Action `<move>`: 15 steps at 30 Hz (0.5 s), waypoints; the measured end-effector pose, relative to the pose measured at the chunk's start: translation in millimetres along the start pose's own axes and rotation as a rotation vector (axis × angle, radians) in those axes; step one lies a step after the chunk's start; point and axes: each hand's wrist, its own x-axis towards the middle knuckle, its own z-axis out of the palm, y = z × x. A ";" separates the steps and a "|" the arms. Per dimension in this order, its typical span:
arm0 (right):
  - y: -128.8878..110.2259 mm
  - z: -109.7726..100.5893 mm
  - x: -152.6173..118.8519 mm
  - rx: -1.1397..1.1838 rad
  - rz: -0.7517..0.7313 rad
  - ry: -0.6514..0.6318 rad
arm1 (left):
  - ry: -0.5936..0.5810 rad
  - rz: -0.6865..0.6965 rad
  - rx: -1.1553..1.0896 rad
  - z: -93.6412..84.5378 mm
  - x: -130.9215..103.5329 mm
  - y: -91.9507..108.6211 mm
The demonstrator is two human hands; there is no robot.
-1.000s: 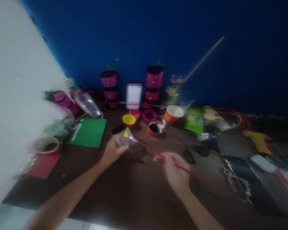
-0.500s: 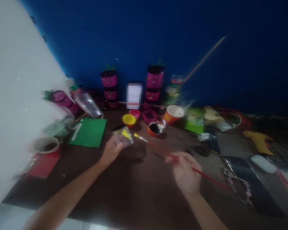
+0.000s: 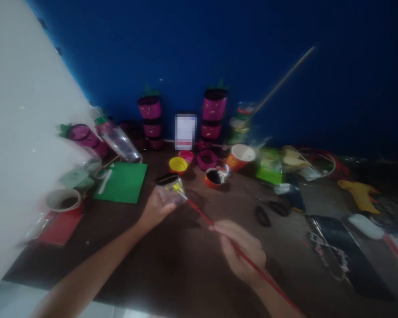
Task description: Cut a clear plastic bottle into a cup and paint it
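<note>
My left hand (image 3: 156,208) is wrapped round a small clear plastic piece (image 3: 173,197) with a black rim, its wall marked by a yellow patch. In my right hand (image 3: 240,249) is a paintbrush (image 3: 201,213) with a long red handle, pinched between the fingers. The brush tip meets the yellow patch on the plastic. Just behind stands a small yellow cup (image 3: 178,165), perhaps of paint. A pink cup (image 3: 186,156) sits behind it, and a small cup with dark contents (image 3: 214,177) lies to the right.
Stacked purple figures with faces (image 3: 215,106) stand along the blue wall. Left are a clear bottle (image 3: 121,140), a green sheet (image 3: 129,183) and a paper cup (image 3: 63,201). Right are an orange paper cup (image 3: 240,157), scissors (image 3: 262,216), a yellow glue gun (image 3: 358,193) and a phone (image 3: 348,251).
My right hand has moved left, bringing the brush tip onto the yellow patch. My left hand has tilted the plastic piece, so its black-rimmed opening shows more.
</note>
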 end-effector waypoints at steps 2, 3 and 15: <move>-0.2 -0.2 -1.2 -0.015 -0.015 -0.017 | 0.019 0.007 0.032 -0.3 0.2 -0.1; -0.6 -0.8 -1.8 -0.018 -0.019 -0.017 | 0.035 0.009 0.052 -0.5 0.4 -0.6; -2.9 -5.5 -2.4 0.016 -0.023 0.037 | 0.069 -0.011 -0.024 -1.2 1.5 -6.8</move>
